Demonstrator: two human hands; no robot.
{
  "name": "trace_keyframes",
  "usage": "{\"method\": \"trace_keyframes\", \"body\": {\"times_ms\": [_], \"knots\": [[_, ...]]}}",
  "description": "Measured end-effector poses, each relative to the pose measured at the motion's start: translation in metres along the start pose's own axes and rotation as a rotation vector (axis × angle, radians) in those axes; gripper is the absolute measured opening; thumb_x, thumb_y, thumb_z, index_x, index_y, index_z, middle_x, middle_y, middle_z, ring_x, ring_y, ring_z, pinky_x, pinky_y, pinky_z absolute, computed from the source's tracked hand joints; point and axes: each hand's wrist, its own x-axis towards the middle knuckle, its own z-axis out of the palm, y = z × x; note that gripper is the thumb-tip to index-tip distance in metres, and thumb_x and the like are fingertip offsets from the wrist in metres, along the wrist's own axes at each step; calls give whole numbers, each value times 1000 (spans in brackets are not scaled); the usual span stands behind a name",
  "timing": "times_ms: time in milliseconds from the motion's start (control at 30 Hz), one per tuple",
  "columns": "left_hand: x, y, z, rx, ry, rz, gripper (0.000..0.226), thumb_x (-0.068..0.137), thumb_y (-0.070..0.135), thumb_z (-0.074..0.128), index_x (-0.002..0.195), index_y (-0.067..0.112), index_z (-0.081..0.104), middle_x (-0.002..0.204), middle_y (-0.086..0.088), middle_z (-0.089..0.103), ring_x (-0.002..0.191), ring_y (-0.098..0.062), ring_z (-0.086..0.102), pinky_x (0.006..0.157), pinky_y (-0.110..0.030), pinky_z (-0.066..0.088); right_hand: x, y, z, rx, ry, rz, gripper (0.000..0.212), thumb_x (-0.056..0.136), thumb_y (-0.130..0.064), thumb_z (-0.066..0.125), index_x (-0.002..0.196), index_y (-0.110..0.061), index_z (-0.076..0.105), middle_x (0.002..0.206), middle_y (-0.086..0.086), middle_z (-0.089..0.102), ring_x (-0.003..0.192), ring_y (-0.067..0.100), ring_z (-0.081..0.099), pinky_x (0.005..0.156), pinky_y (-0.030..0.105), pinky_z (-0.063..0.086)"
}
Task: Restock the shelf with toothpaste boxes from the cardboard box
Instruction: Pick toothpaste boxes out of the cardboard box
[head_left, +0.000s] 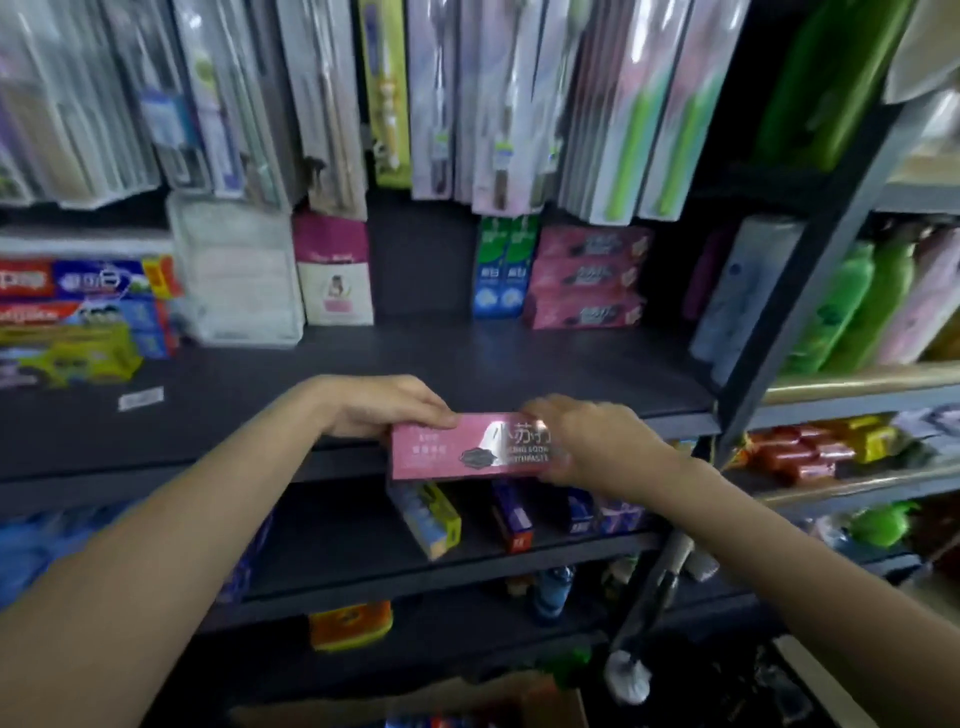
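A pink toothpaste box (457, 447) lies flat between both hands, level with the front edge of the dark shelf (311, 384). My left hand (384, 408) grips its left end and my right hand (587, 439) holds its right end. A stack of three matching pink boxes (589, 278) rests at the back of the same shelf, right of two upright green-and-blue boxes (501, 270). The cardboard box (467, 701) shows only as a brown edge at the bottom of the view.
Packaged toothbrushes (467, 104) hang above the shelf. Red, blue and yellow toothpaste boxes (83, 312) are stacked at the left, beside white packs (239, 270). Small boxes (431, 514) sit on the lower shelf. Green bottles (857, 301) fill the neighbouring rack behind a grey upright (810, 280).
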Motion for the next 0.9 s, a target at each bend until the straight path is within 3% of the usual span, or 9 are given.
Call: {"method": "trace_keyframes", "body": {"times_ms": [133, 233, 300, 400, 567, 633, 700, 800, 900], "knots": [[21, 42, -4, 54, 122, 98, 31, 90, 24, 56, 118, 10, 59, 115, -2, 62, 103, -12, 55, 89, -23, 41, 13, 37, -7, -90, 163, 54, 57, 79, -35, 63, 126, -15, 36, 120, 3, 48, 98, 30, 61, 64, 35, 41], [52, 58, 2, 244, 330, 202, 40, 88, 28, 60, 124, 11, 56, 127, -2, 58, 115, -12, 52, 99, -21, 36, 30, 66, 12, -99, 233, 92, 69, 64, -26, 76, 111, -15, 27, 108, 11, 52, 69, 35, 62, 46, 36, 42], [74, 64, 8, 382, 438, 212, 45, 88, 27, 61, 129, 12, 51, 131, -5, 53, 118, -16, 50, 98, -23, 36, 47, 85, 25, -103, 232, 137, 75, 56, -20, 81, 104, -15, 24, 105, 14, 53, 58, 36, 58, 44, 38, 46], [109, 65, 15, 467, 561, 157, 51, 87, 20, 61, 134, 16, 44, 131, -7, 47, 119, -20, 47, 96, -25, 36, 71, 117, 37, -155, 201, 255, 61, 75, -16, 65, 122, -12, 27, 124, 11, 41, 81, 36, 59, 65, 44, 49], [162, 71, 24, 417, 744, 183, 42, 86, 12, 61, 126, 17, 50, 126, -5, 50, 116, -21, 50, 95, -28, 38, 89, 156, 50, -216, 133, 335, 59, 88, -14, 56, 138, -7, 25, 142, 13, 29, 103, 38, 58, 77, 45, 49], [180, 78, 29, 426, 748, 198, 41, 87, 11, 60, 125, 17, 50, 125, -5, 49, 114, -23, 51, 94, -28, 39, 95, 168, 56, -241, 223, 377, 66, 70, -6, 74, 128, -1, 42, 132, 20, 46, 81, 42, 65, 64, 48, 54], [195, 83, 33, 428, 752, 215, 39, 88, 8, 57, 125, 15, 48, 126, -6, 47, 113, -24, 51, 94, -29, 40, 99, 178, 65, -259, 295, 397, 72, 38, 4, 86, 104, 4, 57, 102, 25, 62, 41, 37, 58, 31, 35, 43], [207, 86, 34, 417, 779, 239, 42, 89, 2, 49, 130, 13, 46, 131, -8, 45, 116, -26, 51, 99, -30, 39, 103, 184, 75, -170, 309, 380, 50, 51, 7, 80, 96, 5, 61, 101, 26, 61, 39, 37, 56, 29, 29, 37], [204, 79, 36, 390, 839, 277, 50, 88, -1, 45, 136, 11, 39, 145, -7, 32, 125, -25, 44, 105, -30, 33, 100, 167, 68, -77, 446, 351, 37, 59, 4, 76, 92, 4, 59, 106, 26, 59, 39, 35, 55, 35, 24, 29]]}}
